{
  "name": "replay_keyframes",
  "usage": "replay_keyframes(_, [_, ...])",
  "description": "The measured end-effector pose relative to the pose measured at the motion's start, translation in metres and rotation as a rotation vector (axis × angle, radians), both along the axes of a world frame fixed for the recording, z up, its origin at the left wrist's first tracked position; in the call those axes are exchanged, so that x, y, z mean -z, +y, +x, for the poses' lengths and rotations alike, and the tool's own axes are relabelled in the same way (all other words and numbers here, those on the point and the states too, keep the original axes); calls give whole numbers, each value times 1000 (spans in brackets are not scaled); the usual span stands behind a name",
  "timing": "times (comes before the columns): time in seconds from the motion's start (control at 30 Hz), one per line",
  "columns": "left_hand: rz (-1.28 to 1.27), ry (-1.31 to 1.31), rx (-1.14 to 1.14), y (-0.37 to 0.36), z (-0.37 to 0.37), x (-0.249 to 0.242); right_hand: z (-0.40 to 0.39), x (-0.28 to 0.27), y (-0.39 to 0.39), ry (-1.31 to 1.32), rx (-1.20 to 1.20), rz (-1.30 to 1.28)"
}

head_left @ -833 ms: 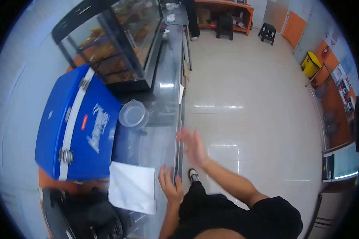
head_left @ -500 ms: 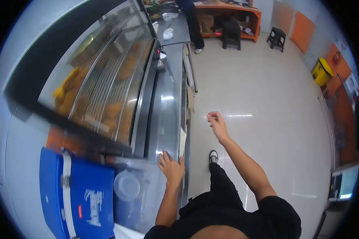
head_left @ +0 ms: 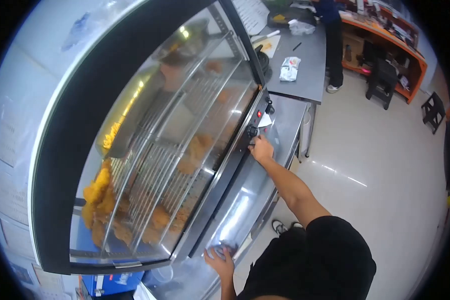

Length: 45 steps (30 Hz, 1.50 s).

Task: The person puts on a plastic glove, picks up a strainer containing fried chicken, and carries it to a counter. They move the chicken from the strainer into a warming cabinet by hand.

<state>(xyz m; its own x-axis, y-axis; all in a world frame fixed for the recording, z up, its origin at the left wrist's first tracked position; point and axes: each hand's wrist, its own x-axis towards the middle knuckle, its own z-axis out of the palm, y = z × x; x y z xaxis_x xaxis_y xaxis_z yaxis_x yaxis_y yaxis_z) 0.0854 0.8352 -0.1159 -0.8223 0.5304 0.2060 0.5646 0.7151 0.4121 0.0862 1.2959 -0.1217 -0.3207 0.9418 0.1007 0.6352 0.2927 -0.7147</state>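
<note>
My right hand reaches to the front panel of a glass food warmer. Its fingers are closed at a small black knob, mostly hidden by them, just below a black dial and a lit red switch. Lower down, my left hand rests with fingers apart on the steel counter, holding nothing that I can see. Behind the glass, breaded fried pieces lie on wire racks, with a metal bowl near the top.
A grey table beyond carries a white packet, a knife and a plastic bag. Another person stands beside it. Black stools stand on the tiled floor. A blue cooler sits below the warmer.
My right hand has moved from over the floor to the warmer's panel. The view has turned and come closer to the warmer. My left hand stays on the counter.
</note>
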Motion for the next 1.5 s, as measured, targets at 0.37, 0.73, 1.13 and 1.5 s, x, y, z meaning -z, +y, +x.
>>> replay_keyframes(0.37, [432, 287, 147, 429, 19, -183, 101, 27, -22, 490, -619, -320])
replay_keyframes(0.73, [662, 248, -639, 517, -21, -161, 183, 30, 136, 611, -620, -588])
replay_keyframes(1.13, [269, 674, -715, 515, -36, -201, 188, 27, 161, 548, -665, -719])
replay_keyframes(1.5, [47, 693, -838, 478, -48, -210, 183, 22, 168, 504, -713, -665])
